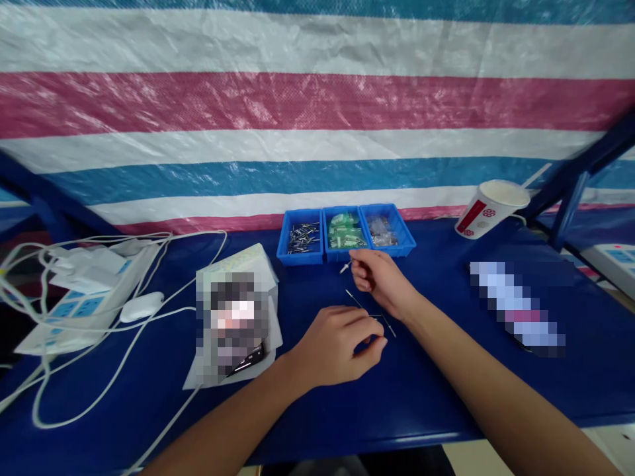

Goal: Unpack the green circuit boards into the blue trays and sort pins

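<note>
Just in front of the bins, my right hand (380, 281) is closed in a pinch on a small white-tipped piece (344, 266), whose far end is hidden by the fingers. My left hand (342, 347) is lower and to the left, with its fingers curled and the thumb and forefinger together; what they hold, if anything, cannot be made out. Thin dark pins (353, 299) with pale ends lie on the table between the hands, partly covered by the left one. Beyond are three blue bins: one of metal pins (302, 238), one of green pieces (344, 231), one of clear bagged pieces (381, 231).
A pixelated item on white paper (274, 330) lies left of my left hand. White cables and a power strip (82, 314) crowd the far left. A paper cup (491, 208) with a straw stands tilted at the back right; a pixelated long item (516, 307) lies nearer.
</note>
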`<state>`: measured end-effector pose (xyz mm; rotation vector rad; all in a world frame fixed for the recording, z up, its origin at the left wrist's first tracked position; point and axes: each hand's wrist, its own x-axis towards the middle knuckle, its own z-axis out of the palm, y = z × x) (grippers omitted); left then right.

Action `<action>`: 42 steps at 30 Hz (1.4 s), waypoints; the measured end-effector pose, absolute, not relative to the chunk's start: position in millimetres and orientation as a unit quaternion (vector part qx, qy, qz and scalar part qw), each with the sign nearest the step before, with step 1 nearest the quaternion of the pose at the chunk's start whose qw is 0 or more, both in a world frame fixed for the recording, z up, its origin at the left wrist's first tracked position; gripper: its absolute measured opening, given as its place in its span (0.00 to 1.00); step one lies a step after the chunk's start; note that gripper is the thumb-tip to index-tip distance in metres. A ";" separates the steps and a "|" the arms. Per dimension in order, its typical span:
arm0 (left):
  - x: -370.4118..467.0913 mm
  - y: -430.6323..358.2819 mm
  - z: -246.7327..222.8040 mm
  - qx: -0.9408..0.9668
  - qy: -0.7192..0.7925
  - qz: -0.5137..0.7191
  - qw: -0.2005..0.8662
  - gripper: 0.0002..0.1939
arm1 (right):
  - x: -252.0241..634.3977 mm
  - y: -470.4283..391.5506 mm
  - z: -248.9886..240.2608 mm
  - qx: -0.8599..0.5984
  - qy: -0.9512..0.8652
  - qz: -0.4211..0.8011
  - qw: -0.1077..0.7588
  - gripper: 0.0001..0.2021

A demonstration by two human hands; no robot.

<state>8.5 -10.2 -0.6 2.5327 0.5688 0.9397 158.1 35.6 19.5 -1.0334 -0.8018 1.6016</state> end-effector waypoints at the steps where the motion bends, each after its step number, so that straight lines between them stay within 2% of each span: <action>1: 8.6 -10.0 -0.4 0.902 0.205 0.331 0.188 0.06 | 156.8 36.6 16.9 -0.445 -0.336 0.661 0.502 0.16; 6: 8.3 -10.0 0.7 0.903 0.206 0.329 0.182 0.07 | 141.7 39.0 19.2 -0.455 -0.350 0.646 0.503 0.15; 10: 7.1 -9.3 -0.1 0.905 0.209 0.323 0.180 0.06 | 131.4 40.0 22.0 -0.431 -0.401 0.630 0.507 0.20; 13: 5.9 -8.3 0.0 0.905 0.215 0.320 0.177 0.06 | 138.2 37.4 19.7 -0.462 -0.504 0.545 0.484 0.16; 15: 5.3 -8.0 0.4 0.907 0.217 0.317 0.174 0.06 | 149.0 33.9 19.4 -0.503 -0.614 0.437 0.423 0.12; 17: 5.2 -8.2 0.7 0.907 0.216 0.317 0.173 0.06 | 160.5 30.2 20.6 -0.547 -0.708 0.327 0.302 0.09; 20: 5.7 -9.0 0.9 0.907 0.212 0.318 0.175 0.07 | 171.8 26.7 21.4 -0.570 -0.762 0.251 0.177 0.08; 26: 6.8 -9.2 1.6 0.910 0.216 0.303 0.181 0.08 | 175.0 26.9 14.6 -0.547 -0.790 0.239 0.141 0.05; 32: 6.4 -8.4 0.9 0.909 0.211 0.311 0.179 0.07 | 171.4 28.2 16.2 -0.535 -0.791 0.227 0.190 0.05; 38: 6.0 -8.1 2.8 0.903 0.226 0.325 0.168 0.08 | 165.0 32.7 25.5 -0.503 -0.653 0.390 0.411 0.06; 42: 6.6 -8.0 4.0 0.878 0.278 0.356 0.160 0.08 | 166.5 35.5 24.3 -0.455 -0.571 0.488 0.478 0.11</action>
